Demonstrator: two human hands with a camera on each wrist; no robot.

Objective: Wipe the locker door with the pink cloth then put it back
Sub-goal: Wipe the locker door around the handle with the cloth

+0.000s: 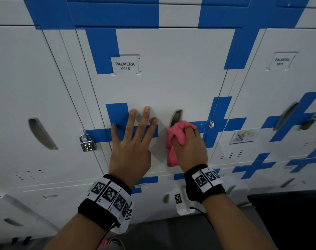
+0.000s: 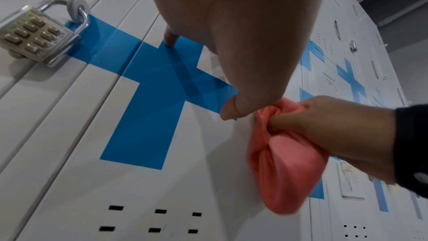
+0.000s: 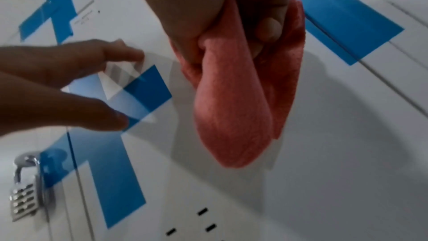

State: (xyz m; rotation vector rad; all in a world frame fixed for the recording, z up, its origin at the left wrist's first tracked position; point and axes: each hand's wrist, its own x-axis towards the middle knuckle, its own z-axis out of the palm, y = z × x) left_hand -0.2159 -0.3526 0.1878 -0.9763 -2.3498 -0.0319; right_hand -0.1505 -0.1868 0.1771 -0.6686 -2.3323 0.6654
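The white locker door [image 1: 171, 83] labelled PALMERA 0015 carries blue tape crosses. My right hand [image 1: 189, 147] grips the bunched pink cloth [image 1: 177, 139] against the door, just below its recessed handle slot [image 1: 176, 117]. In the right wrist view the pink cloth [image 3: 234, 109] hangs from my curled fingers [image 3: 268, 28]. My left hand [image 1: 132, 141] lies flat on the door with fingers spread over a blue tape cross [image 2: 148, 109]. From the left wrist view, the pink cloth [image 2: 282, 168] sits just right of my left thumb [image 2: 231, 109].
A silver combination padlock [image 1: 87, 143] hangs on the hasp left of my left hand. Neighbouring lockers stand on both sides; the right one, labelled PALMERA 0011, has a brass padlock [image 1: 308, 122] and a sticker [image 1: 244, 136]. Vent slots [image 2: 152, 219] lie low on the door.
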